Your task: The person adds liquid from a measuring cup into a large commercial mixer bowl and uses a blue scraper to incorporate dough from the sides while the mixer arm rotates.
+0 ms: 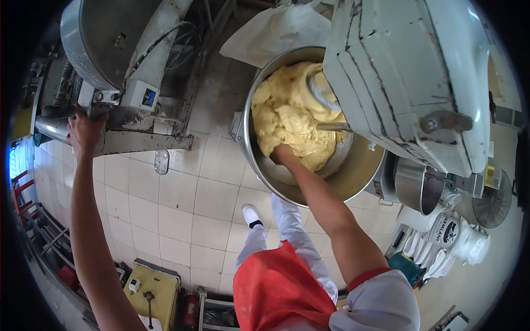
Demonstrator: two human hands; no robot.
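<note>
A steel mixing bowl point(369, 177) holds soft yellow dough point(292, 129). My right hand point(282, 154) is sunk into the dough at the bowl's lower left, fingers hidden. A curved metal hook point(320, 91) sits in the dough, below the large grey mixer body point(397, 83), which has worn, streaked paint. My left hand point(85, 129) grips the edge of another metal machine point(132, 140) at the left, just below its steel bowl point(96, 44).
A white sack point(276, 27) lies behind the bowl. Beyond the mixer stand a smaller steel bowl point(417, 187) and stacked white bags point(458, 237). A yellow machine point(163, 287) is at the lower left, racks point(44, 237) at the far left. Tiled floor point(193, 198) lies underfoot.
</note>
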